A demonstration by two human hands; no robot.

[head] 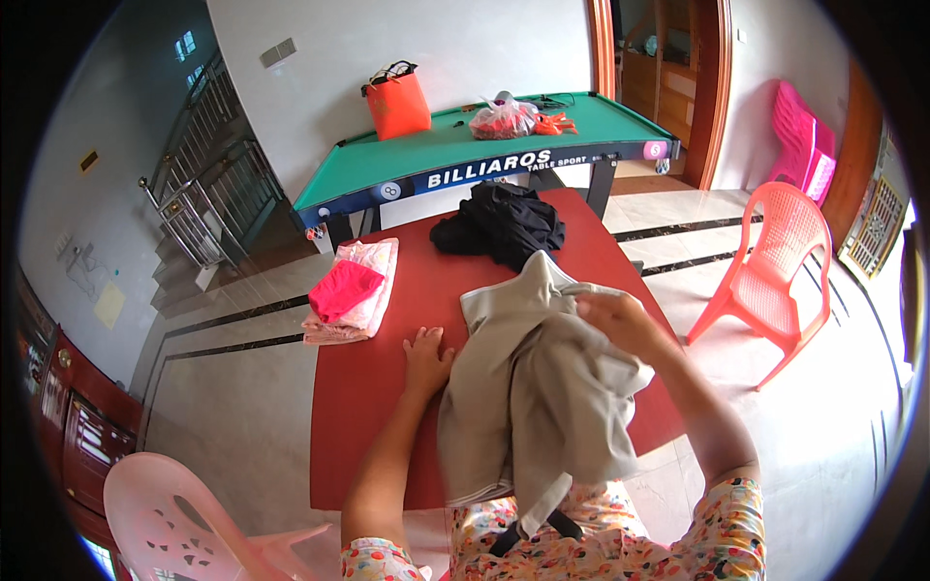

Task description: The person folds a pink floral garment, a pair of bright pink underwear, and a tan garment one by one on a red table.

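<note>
A beige garment (538,378) with pale edging lies rumpled on the dark red tabletop (378,428). Part of it hangs over the near edge towards my lap, where a strap with black ends dangles. My right hand (617,319), slightly blurred, grips the garment's upper right part. Flat on the tabletop, just left of the garment, my left hand (427,362) rests with its fingers apart and nothing in it. A crumpled black garment (501,221) sits at the far side. At the left edge is a folded pink patterned cloth (374,294) with a bright pink garment (345,290) on top.
Behind the red table stands a green billiard table (450,160) with an orange-red bag (398,105) and a filled plastic bag (503,120) on it. A pink plastic chair (777,283) is on the right, a pale pink one (174,516) at lower left.
</note>
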